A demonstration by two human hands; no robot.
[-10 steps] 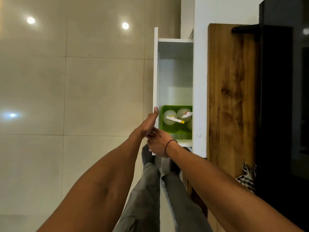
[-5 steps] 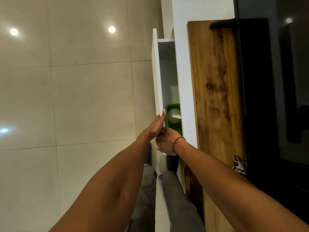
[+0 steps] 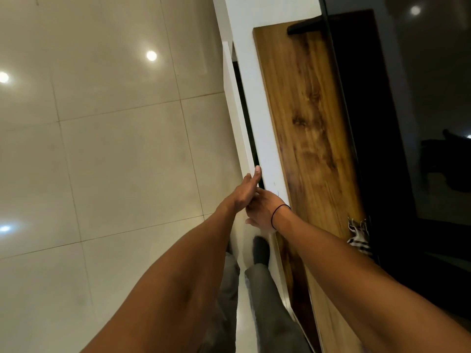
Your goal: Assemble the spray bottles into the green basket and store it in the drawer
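Observation:
The white drawer front stands almost flush with the white cabinet; only a thin dark gap shows between them. The green basket and the spray bottles are hidden inside. My left hand lies against the near end of the drawer front, with a fingertip hooked over its top edge. My right hand, with a black band on its wrist, curls around the same end just below the left hand, and the two hands touch.
A wooden panel runs along the cabinet's right side, with a glossy black surface beyond it. A striped cloth hangs at the panel's edge. Glossy beige floor tiles fill the left. My grey-trousered legs stand beside the cabinet.
The drawer has slid from well open to nearly shut, both hands riding on its front. The green basket and bottles have gone out of sight. The view has tilted.

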